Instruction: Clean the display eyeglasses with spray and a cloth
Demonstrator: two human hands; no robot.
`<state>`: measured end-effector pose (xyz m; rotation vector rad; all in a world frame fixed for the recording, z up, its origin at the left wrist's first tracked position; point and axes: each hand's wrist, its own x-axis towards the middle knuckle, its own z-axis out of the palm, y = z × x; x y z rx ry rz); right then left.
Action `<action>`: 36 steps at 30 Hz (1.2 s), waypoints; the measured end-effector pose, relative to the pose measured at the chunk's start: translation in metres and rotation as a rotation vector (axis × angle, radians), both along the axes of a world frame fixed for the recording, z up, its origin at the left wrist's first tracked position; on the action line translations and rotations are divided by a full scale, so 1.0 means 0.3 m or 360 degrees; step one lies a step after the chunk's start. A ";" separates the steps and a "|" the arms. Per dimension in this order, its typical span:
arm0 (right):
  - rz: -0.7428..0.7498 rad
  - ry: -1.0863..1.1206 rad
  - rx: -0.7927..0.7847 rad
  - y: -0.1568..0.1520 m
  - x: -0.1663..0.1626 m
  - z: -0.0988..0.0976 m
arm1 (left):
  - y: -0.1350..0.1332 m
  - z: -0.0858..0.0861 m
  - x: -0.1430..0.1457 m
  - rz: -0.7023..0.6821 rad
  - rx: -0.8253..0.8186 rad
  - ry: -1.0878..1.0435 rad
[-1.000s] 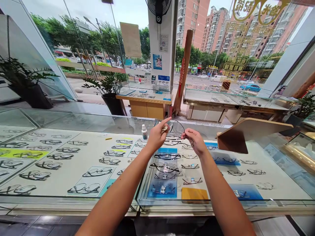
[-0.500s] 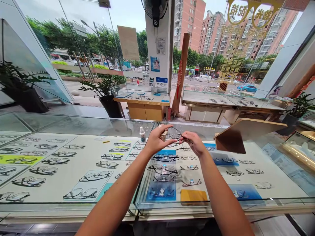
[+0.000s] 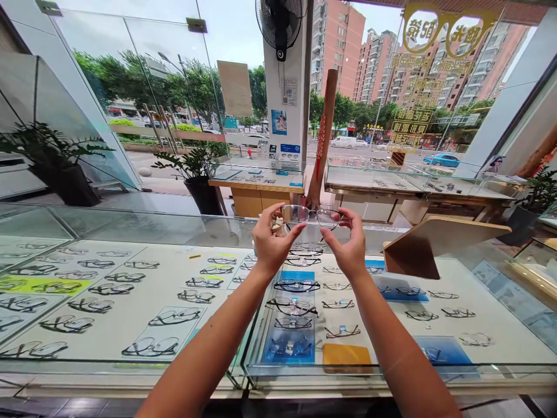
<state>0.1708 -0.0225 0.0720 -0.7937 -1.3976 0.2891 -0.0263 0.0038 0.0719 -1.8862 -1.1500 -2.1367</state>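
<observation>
Above the glass counter I hold a pair of eyeglasses (image 3: 312,213) with a thin dark frame and clear lenses, its front spread level between my hands. My left hand (image 3: 272,241) pinches the left end between thumb and fingers. A crumpled beige bit, perhaps a cloth (image 3: 278,225), shows inside that hand's curl; I cannot tell its kind. At the other end, my right hand (image 3: 350,238) grips the frame by the rim and hinge with thumb and fingers. Beneath them, rows of spectacles (image 3: 297,285) lie in the display case, some on blue cards.
A glass display counter (image 3: 143,366) stretches across the front. A brown angled wooden board (image 3: 439,244) stands on it to the right. A yellow-orange pad (image 3: 346,355) lies inside the case. Beyond are potted plants (image 3: 202,188), a wooden post (image 3: 324,133) and a wall fan (image 3: 279,26).
The eyeglasses have turned from a tilted pose to level, facing front. My hands have moved apart and slightly up, the right one now at the far end. The white bottle is now hidden.
</observation>
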 end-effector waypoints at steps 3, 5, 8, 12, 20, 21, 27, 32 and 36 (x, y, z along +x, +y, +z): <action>-0.0012 0.0025 0.0116 0.004 0.005 0.112 | -0.003 0.114 0.013 0.0022 0.0147 -0.0028; -0.0012 0.0046 0.0156 -0.003 0.008 0.176 | -0.015 0.184 0.019 0.0009 0.0204 -0.0029; -0.0011 0.0077 0.0165 -0.028 0.007 0.237 | -0.041 0.249 0.020 0.0021 0.0245 -0.0017; -0.0093 0.0033 0.0169 -0.064 0.005 0.256 | -0.070 0.266 0.002 0.0000 0.0165 0.0049; -0.0240 -0.0085 0.0163 -0.099 -0.001 0.250 | -0.112 0.277 -0.034 0.0172 0.0098 0.0267; -0.0286 -0.0102 0.0178 -0.103 -0.004 0.251 | -0.114 0.278 -0.035 0.0183 0.0083 0.0283; -0.0442 -0.0186 0.0247 -0.119 -0.014 0.255 | -0.110 0.276 -0.033 0.0170 -0.0011 0.0337; -0.0464 -0.0209 0.0251 -0.126 -0.011 0.258 | -0.110 0.269 -0.028 0.0146 -0.0008 0.0336; -0.0481 -0.0220 0.0245 -0.130 -0.011 0.258 | -0.110 0.266 -0.025 0.0139 -0.0011 0.0333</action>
